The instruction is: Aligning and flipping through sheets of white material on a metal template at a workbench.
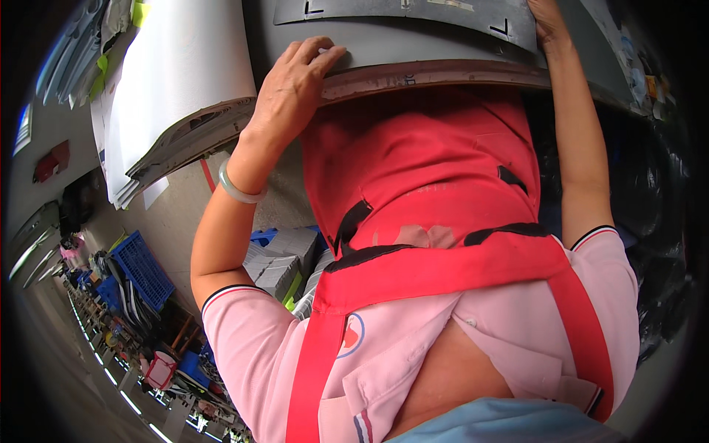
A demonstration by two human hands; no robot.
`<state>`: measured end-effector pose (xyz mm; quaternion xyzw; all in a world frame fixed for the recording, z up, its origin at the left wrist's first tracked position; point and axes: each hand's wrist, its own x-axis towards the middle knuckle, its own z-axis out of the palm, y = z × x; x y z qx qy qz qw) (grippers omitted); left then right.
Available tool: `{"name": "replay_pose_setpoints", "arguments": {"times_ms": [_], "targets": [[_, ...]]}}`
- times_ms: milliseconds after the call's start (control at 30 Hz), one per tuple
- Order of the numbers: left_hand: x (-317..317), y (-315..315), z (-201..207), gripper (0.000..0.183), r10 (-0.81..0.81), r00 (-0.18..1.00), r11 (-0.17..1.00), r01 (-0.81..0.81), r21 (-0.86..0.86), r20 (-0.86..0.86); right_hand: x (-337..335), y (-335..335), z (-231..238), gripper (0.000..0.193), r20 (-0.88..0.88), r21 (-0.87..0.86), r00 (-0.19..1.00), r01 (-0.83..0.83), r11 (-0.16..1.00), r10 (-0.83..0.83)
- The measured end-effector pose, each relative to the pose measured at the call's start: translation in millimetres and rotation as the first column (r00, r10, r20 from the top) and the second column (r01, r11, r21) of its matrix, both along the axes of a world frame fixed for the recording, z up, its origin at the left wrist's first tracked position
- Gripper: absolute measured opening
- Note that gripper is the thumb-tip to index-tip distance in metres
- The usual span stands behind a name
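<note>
My left hand (292, 85) is above the front edge of the grey worktop (428, 55), thumb and fingers drawn together around something small and whitish that I cannot make out. To its right, a stiff dark grey sheet (413, 13) with black corner marks lies on the worktop, its near edge slightly curved. At that sheet's right edge is my right hand (548, 23), fingers curled against the edge and partly cut off by the top of the picture. A gap separates my left hand from the sheet.
A stack of large white sheets (185, 66) hangs over the edge at left. Below the worktop, a red apron (428, 177) covers my front. Grey bundles (284, 258) stand on the floor at left, a blue crate (142, 269) farther off. Black plastic bags (635, 184) fill the right side.
</note>
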<state>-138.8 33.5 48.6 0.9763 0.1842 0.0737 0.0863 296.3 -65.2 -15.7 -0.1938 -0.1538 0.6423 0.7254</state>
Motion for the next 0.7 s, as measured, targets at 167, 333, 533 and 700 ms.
{"name": "replay_pose_setpoints", "arguments": {"times_ms": [167, 333, 533, 700], "targets": [[23.8, -5.6, -5.2, 0.046, -0.135, 0.984, 0.990, 0.130, 0.054, 0.113, -0.1, -4.4, 5.7, 0.014, 0.627, -0.135, 0.744, 0.396, 0.908, -0.231], [134.7, -47.9, -25.6, 0.044, -0.346, 0.865, 0.928, 0.372, -0.001, 0.363, 8.8, -14.7, 26.0, 0.019, 0.562, -0.069, 0.762, 0.431, 0.900, -0.321], [266.5, -87.4, -35.6, 0.035, -0.423, 0.687, 0.903, 0.376, 0.208, 0.591, 15.7, -61.4, 69.6, 0.028, 0.460, 0.034, 0.749, 0.522, 0.852, -0.477], [295.2, -72.2, -63.9, 0.034, -0.288, 0.907, 0.953, 0.302, 0.004, 0.307, -3.7, -98.0, 76.7, 0.021, 0.444, 0.080, 0.697, 0.595, 0.799, -0.563]]}}
